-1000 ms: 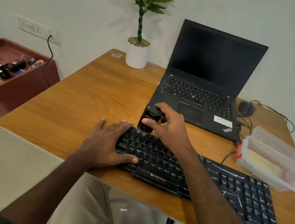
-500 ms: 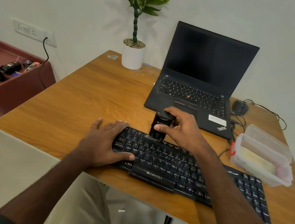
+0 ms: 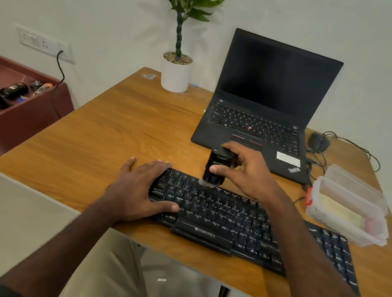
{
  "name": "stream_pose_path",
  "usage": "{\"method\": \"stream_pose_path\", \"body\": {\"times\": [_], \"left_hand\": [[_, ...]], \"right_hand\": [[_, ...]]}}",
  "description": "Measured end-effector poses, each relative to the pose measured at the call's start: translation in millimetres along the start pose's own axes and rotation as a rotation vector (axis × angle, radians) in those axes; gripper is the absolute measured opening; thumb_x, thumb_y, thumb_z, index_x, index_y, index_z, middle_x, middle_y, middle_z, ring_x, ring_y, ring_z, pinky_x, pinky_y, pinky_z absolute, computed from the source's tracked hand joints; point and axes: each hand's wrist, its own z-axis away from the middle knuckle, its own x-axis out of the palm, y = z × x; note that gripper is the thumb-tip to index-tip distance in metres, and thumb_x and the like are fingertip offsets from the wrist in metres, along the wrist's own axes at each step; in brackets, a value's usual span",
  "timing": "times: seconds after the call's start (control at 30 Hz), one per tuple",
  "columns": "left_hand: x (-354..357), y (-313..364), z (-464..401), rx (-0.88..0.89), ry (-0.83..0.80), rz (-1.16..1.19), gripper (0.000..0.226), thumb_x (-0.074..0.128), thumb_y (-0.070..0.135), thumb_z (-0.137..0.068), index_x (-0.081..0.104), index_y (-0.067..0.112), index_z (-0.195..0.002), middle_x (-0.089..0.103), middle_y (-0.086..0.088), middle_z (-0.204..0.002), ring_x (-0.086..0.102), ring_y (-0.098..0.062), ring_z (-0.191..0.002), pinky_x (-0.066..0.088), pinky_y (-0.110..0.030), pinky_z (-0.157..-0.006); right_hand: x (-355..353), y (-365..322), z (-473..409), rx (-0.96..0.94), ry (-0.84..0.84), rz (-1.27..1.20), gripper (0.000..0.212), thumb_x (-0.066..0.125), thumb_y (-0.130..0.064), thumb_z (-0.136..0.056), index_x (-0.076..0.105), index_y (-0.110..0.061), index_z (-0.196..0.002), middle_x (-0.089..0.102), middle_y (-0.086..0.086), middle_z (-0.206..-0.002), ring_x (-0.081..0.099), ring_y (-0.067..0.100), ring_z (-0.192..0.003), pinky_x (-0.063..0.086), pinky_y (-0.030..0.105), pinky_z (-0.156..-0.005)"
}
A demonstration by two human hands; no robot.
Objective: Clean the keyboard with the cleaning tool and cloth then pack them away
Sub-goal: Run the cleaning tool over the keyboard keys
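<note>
While the worktop [image 3: 103, 138] carries everything, the keyboard [image 3: 242, 223] lies along its near edge, with a laptop [image 3: 263, 113] behind the keyboard, a plastic tub [image 3: 345, 212] holding a pale cloth [image 3: 337, 211] just beyond the keyboard's right end, and a potted plant [image 3: 176, 72] far behind it. The left hand [image 3: 138, 190] lies flat with straight fingers on the keyboard's left end. The right hand [image 3: 245, 174] grips the black tool [image 3: 216, 168] upright, its bristles touching the keyboard's back row.

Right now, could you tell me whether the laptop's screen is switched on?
No, the laptop stands open behind the keyboard, but its screen is wholly dark.
</note>
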Motion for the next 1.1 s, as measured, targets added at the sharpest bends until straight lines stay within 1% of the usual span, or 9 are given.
{"method": "stream_pose_path", "body": {"times": [0.07,0.17,0.27,0.37,0.47,0.6,0.77,0.93,1.1], "left_hand": [[0.0,0.2,0.2,0.000,0.001,0.002,0.118,0.026,0.105,-0.060,0.029,0.033,-0.154,0.037,0.004,-0.159,0.026,-0.007,-0.148,0.000,-0.051,-0.124],[-0.1,0.2,0.3,0.000,0.007,0.003,0.118,0.027,0.104,-0.060,0.030,0.032,-0.154,0.038,0.003,-0.159,0.027,-0.007,-0.148,0.001,-0.051,-0.124],[-0.9,2.2,1.1,0.000,0.007,0.010,0.117,0.027,0.104,-0.061,0.030,0.033,-0.154,0.039,0.003,-0.158,0.028,-0.008,-0.148,0.001,-0.051,-0.124],[-2.2,2.9,0.7,-0.008,-0.001,0.013,0.117,0.026,0.104,-0.060,0.029,0.034,-0.154,0.038,0.002,-0.159,0.028,-0.009,-0.148,0.000,-0.050,-0.124],[-1.7,1.8,0.3,-0.007,-0.003,0.003,0.116,0.028,0.104,-0.061,0.030,0.035,-0.153,0.039,0.003,-0.158,0.028,-0.008,-0.148,0.001,-0.050,-0.124],[0.2,-0.8,0.5,-0.005,0.006,0.007,0.113,0.030,0.103,-0.063,0.030,0.035,-0.153,0.039,0.003,-0.158,0.029,-0.008,-0.147,0.001,-0.050,-0.124],[0.4,-0.2,-0.1,-0.009,0.005,0.017,0.113,0.031,0.103,-0.062,0.031,0.035,-0.153,0.039,0.003,-0.159,0.029,-0.008,-0.147,0.003,-0.052,-0.124],[-0.9,1.0,1.7,-0.006,0.000,0.020,0.112,0.031,0.102,-0.063,0.031,0.036,-0.152,0.039,0.004,-0.158,0.028,-0.008,-0.148,0.002,-0.051,-0.124],[-0.5,0.3,0.6,-0.005,0.004,0.017,0.114,0.029,0.103,-0.062,0.030,0.034,-0.153,0.038,0.003,-0.159,0.026,-0.007,-0.148,0.002,-0.052,-0.124]], "right_hand": [[-7.0,1.8,-2.6,0.010,0.046,0.006,0.036,0.082,-0.037,-0.082,0.063,-0.033,-0.113,0.068,-0.012,-0.103,0.065,0.013,-0.094,0.057,0.044,-0.087],[10.3,-14.1,-8.5,-0.019,0.104,-0.113,0.036,0.081,-0.035,-0.082,0.063,-0.033,-0.114,0.068,-0.013,-0.104,0.065,0.009,-0.096,0.056,0.034,-0.087],[36.7,-30.1,-12.9,-0.066,0.053,-0.139,0.033,0.080,-0.036,-0.084,0.062,-0.036,-0.112,0.068,-0.013,-0.103,0.065,0.005,-0.092,0.054,0.024,-0.079],[35.1,-28.7,-11.3,-0.057,-0.006,-0.089,0.033,0.080,-0.035,-0.085,0.062,-0.037,-0.112,0.068,-0.012,-0.103,0.066,0.005,-0.090,0.054,0.021,-0.071],[10.1,-14.6,-2.4,-0.023,-0.056,-0.031,0.034,0.080,-0.032,-0.085,0.062,-0.036,-0.113,0.068,-0.013,-0.107,0.066,0.009,-0.097,0.056,0.030,-0.081],[-21.5,2.7,8.1,0.005,-0.036,0.028,0.033,0.081,-0.031,-0.084,0.066,-0.024,-0.113,0.070,-0.009,-0.101,0.066,0.017,-0.094,0.056,0.042,-0.086],[2.6,-15.3,1.8,-0.008,0.114,-0.110,0.038,0.081,-0.034,-0.083,0.063,-0.031,-0.116,0.068,-0.011,-0.107,0.065,0.011,-0.097,0.055,0.034,-0.087],[21.7,-21.6,1.9,-0.040,-0.014,-0.080,0.034,0.079,-0.033,-0.086,0.062,-0.035,-0.115,0.067,-0.009,-0.109,0.066,0.011,-0.099,0.058,0.031,-0.081],[-28.1,6.4,20.9,0.049,-0.069,0.005,0.035,0.079,-0.026,-0.086,0.063,-0.030,-0.117,0.068,-0.008,-0.111,0.065,0.016,-0.104,0.055,0.035,-0.091]]}}
